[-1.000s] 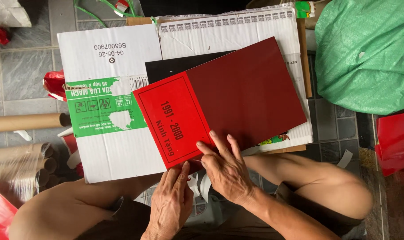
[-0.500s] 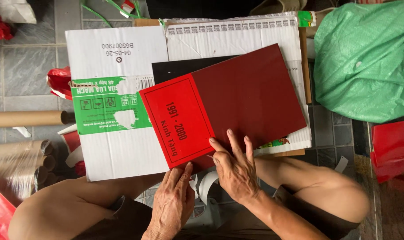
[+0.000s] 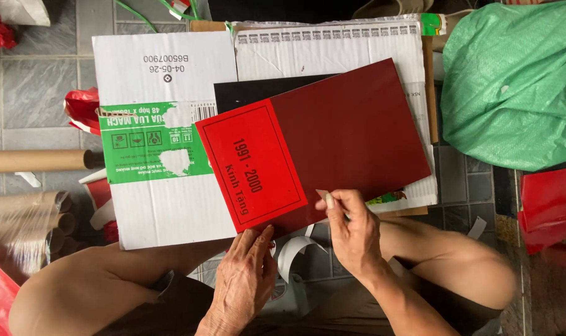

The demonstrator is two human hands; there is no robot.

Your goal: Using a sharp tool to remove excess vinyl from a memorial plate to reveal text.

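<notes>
Your right hand (image 3: 356,233) sits at the near edge of the dark red board (image 3: 351,134), its fingers (image 3: 330,200) pinched shut on a small pale strip end (image 3: 322,193) that stands up right at that edge. The board lies just beyond those fingers, toward twelve o'clock, its long axis running from about eight o'clock to two o'clock across the flattened white carton (image 3: 165,134) that serves as your surface. The bright red label (image 3: 252,165) covers the board's eight o'clock end, at about ten o'clock from the pinch.

Your left hand (image 3: 245,280) lies flat, fingers extended and loosely spread, holding nothing; its tips touch the near corner of the label. Of the two, your right hand is the one on the strip, and the left is just beside it at eight o'clock. A loose white strip (image 3: 293,251) curls on the floor between your hands.
</notes>
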